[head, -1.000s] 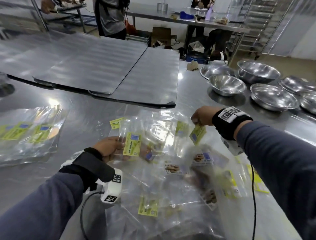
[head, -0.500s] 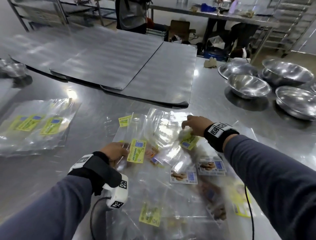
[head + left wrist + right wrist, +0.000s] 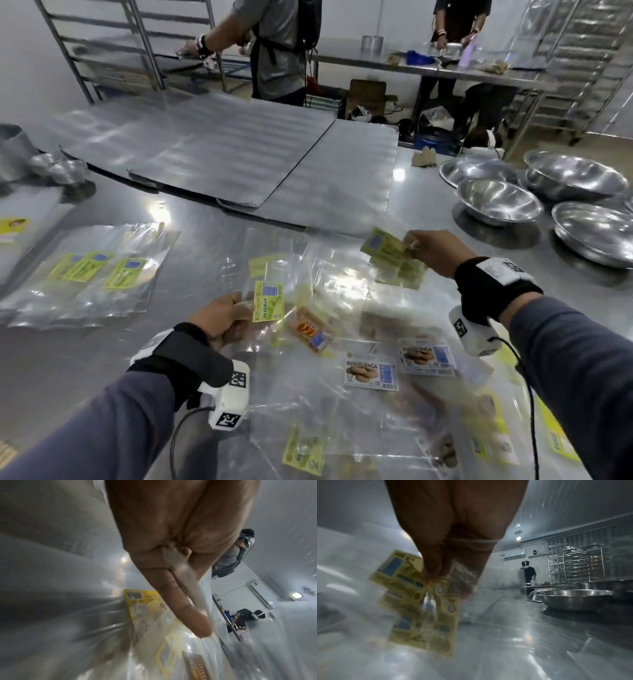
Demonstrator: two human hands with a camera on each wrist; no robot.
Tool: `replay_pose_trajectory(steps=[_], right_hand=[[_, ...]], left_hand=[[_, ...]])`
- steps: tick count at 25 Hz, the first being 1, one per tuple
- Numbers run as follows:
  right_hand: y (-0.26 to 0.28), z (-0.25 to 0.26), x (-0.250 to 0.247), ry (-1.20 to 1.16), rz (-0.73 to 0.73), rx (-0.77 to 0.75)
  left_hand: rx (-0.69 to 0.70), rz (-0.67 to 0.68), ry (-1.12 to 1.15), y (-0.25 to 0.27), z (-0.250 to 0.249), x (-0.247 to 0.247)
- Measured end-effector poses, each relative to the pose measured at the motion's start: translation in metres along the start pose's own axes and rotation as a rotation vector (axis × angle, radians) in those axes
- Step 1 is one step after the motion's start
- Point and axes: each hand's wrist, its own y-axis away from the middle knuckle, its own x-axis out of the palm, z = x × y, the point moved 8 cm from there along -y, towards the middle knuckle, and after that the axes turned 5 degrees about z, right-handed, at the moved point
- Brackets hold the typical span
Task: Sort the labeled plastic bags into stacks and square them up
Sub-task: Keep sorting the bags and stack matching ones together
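Clear plastic bags with printed labels lie scattered on the steel table (image 3: 113, 346) in front of me. My right hand (image 3: 416, 245) pinches a few yellow-green "Kek Pandan" bags (image 3: 387, 246) (image 3: 402, 574) and holds them lifted above the pile. My left hand (image 3: 236, 308) grips another yellow-green labelled bag (image 3: 269, 301) (image 3: 137, 601) at the pile's left edge, one finger (image 3: 188, 612) stretched along the plastic. Two white "Biskut Lenga" bags (image 3: 371, 373) and an orange-labelled bag (image 3: 310, 330) lie loose between my arms. A sorted stack of yellow-green labelled bags (image 3: 92, 270) sits at the left.
Several steel bowls (image 3: 498, 200) stand at the right of the table. Large flat metal trays (image 3: 212, 154) lie across the back. A metal container (image 3: 13, 150) and small cups are at far left. Two people work at racks and a table behind.
My right hand has picked the yellow-green bags up off the pile and raised them to the right. The left hand has kept its hold on its bag.
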Motion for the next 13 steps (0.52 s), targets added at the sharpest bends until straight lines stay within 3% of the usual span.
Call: replay_pose_trajectory(steps=[5, 10, 13], right_hand=[[-0.009, 0.033, 0.008, -0.441, -0.155, 0.092], [-0.04, 0.131, 0.074, -0.789, -0.041, 0.072], [-0.065, 0.194, 0.125, -0.823, 0.026, 0.073]], left_hand=[[0.055, -0.095, -0.004, 0.003, -0.013, -0.028], [0.109, -0.214, -0.019, 0.008, -0.027, -0.102], [0.131, -0.273, -0.093, 0.013, -0.04, -0.164]])
